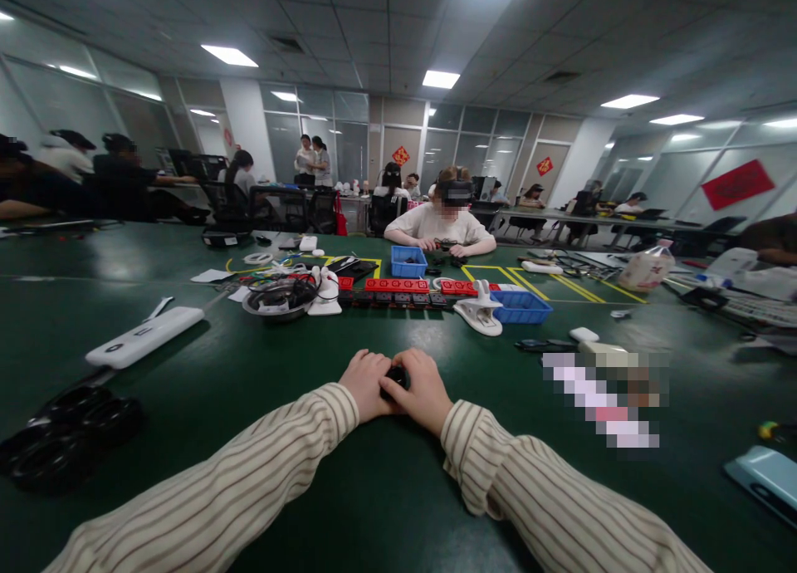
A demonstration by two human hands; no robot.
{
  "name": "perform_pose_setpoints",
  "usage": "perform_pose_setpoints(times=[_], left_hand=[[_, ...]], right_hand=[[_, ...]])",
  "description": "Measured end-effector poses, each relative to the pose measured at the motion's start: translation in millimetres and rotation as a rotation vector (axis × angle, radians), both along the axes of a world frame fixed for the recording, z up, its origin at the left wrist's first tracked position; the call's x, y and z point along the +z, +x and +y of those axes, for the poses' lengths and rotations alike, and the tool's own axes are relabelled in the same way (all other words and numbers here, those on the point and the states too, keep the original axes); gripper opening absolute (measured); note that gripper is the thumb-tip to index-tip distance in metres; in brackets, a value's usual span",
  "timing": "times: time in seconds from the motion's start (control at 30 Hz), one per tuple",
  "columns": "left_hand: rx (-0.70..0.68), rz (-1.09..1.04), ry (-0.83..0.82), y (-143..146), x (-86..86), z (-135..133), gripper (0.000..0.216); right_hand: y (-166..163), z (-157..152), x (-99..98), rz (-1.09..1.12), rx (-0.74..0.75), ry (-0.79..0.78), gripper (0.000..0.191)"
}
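Observation:
A small black rounded object [399, 377] shows between my hands, low over the green tabletop; its exact kind is mostly hidden. My left hand [367, 385] is closed around its left side, fingers curled over the far edge. Around the right side wraps my right hand [424, 388], its thumb lying across the near face. The two hands touch at the fingertips. Beyond them runs a row of red blocks [397, 286] with black blocks [393, 300] in front. A white clip [481, 314] stands to the right of that row.
Two blue bins [521, 309] [408, 260] stand farther back. A metal bowl of cables [280, 301] sits left of centre. On the left lie a white device [146, 336] and black rings [59, 448]; on the right, a light-blue phone [763, 480]. A co-worker [443, 216] sits opposite.

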State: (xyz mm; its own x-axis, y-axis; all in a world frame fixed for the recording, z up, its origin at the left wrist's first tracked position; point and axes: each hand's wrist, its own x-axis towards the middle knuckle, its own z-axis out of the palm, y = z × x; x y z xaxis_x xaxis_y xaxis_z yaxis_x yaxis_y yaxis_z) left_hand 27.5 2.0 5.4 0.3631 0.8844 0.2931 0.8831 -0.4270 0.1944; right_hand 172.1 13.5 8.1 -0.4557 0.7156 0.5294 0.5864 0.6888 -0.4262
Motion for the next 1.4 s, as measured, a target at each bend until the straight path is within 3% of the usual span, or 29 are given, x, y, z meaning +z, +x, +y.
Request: perform_pose_setpoints(times=[0.27, 0.53, 0.73, 0.9, 1.07, 1.23, 1.4], left_hand=[[-0.051, -0.009, -0.074, -8.3, -3.8, 8.1, 0.042], [-0.182, -0.122, -0.140, -28.4, -10.7, 24.1, 0.033], [-0.227, -0.129, -0.149, -36.7, -12.8, 27.9, 0.039], [-0.164, -0.116, -0.149, -29.2, -8.3, 21.7, 0.068], [-0.074, -0.083, -0.104, -16.6, -5.6, 14.7, 0.046], [-0.008, -0.064, -0.091, -10.8, -3.6, 10.8, 0.033], [-0.102, -0.138, -0.181, -18.0, -2.0, 15.9, 0.033]], right_hand=[[1.1, -0.5, 4.8, 0.011, 0.116, -0.008, 0.010], [4.6, -0.1, 3.0, 0.048, 0.325, -0.019, 0.026], [5.1, -4.6, 7.7, 0.041, 0.381, 0.011, 0.034], [4.6, -6.1, 8.2, 0.075, 0.219, 0.032, 0.031], [3.5, 1.2, -0.4, 0.065, 0.001, -0.039, 0.025], [1.6, 3.6, -1.1, -0.004, -0.003, -0.041, 0.022], [1.9, 0.7, 3.8, 0.029, 0.139, -0.031, 0.016]])
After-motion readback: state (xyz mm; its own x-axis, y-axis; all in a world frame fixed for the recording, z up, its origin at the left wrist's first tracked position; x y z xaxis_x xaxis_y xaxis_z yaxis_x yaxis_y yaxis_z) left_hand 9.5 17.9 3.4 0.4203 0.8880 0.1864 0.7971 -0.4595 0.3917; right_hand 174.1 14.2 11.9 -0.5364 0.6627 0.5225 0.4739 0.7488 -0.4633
